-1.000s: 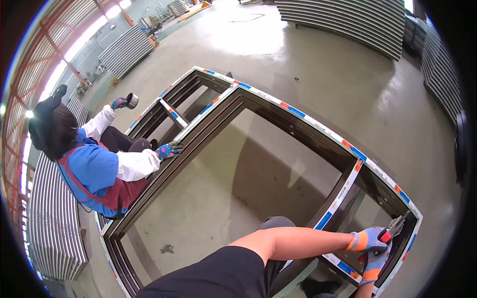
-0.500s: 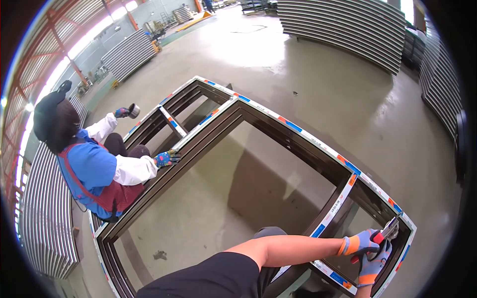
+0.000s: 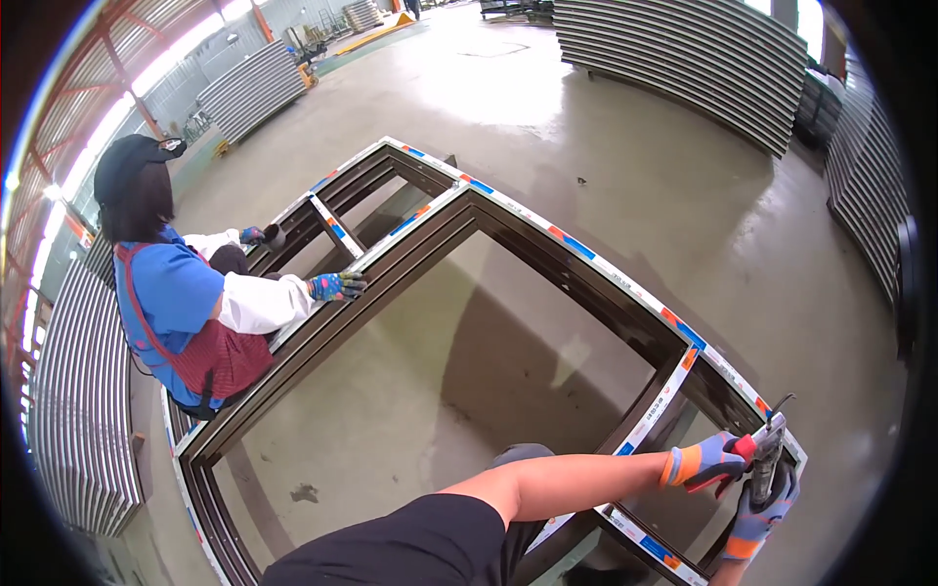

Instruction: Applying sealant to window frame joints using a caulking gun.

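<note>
At the right corner of a big dark brown frame (image 3: 640,327) edged with printed strips, my two gloved hands work close together. My left hand (image 3: 711,463) is closed on red-handled pliers (image 3: 745,448), whose lower handle shows beneath the fingers. Just right of it and nearer, my right hand (image 3: 760,518) closes around a grey metal piece (image 3: 765,467) that meets the pliers' head; its exact kind is unclear. A thin dark hooked strip (image 3: 782,401) sticks up above the tool. My hands partly hide the frame corner.
A co-worker (image 3: 186,303) in a blue top sits at the frame's left side, one gloved hand (image 3: 337,286) on its rail, the other holding a dark round thing (image 3: 275,237). Stacked grey panels (image 3: 684,63) stand at the back right, more panels (image 3: 83,391) at far left.
My hands and the pliers have shifted a little right, and the hooked strip now shows above them. The co-worker has lowered the round thing to the frame and turned the head.
</note>
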A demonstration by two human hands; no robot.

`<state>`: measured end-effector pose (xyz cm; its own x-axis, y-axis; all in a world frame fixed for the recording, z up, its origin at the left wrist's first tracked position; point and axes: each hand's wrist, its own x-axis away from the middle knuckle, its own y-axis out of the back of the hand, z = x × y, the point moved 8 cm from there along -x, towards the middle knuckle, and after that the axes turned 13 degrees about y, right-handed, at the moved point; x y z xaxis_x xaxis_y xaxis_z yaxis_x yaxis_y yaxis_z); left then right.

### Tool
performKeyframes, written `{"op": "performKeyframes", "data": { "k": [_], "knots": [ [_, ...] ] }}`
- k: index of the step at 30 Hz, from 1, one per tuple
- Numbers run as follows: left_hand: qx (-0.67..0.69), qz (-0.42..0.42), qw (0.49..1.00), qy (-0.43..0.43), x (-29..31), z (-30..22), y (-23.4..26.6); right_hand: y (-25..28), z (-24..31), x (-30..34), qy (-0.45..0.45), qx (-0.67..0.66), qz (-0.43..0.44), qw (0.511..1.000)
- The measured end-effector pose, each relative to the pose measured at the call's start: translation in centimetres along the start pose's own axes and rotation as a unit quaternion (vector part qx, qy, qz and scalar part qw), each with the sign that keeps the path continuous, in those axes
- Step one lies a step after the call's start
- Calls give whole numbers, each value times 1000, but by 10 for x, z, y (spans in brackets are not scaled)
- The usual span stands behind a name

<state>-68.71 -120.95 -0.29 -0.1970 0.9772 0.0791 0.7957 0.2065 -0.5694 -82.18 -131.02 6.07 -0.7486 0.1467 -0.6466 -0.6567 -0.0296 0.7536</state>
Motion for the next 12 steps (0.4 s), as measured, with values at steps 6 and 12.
{"op": "performKeyframes", "data": {
  "k": [6,12],
  "knots": [
    [8,14,999,46,15,-17,3,-18,-55,3,-81,30,145,986],
    [81,80,993,12,4,-4,15,-32,-61,8,-186,-20,206,961]
  ]
}}
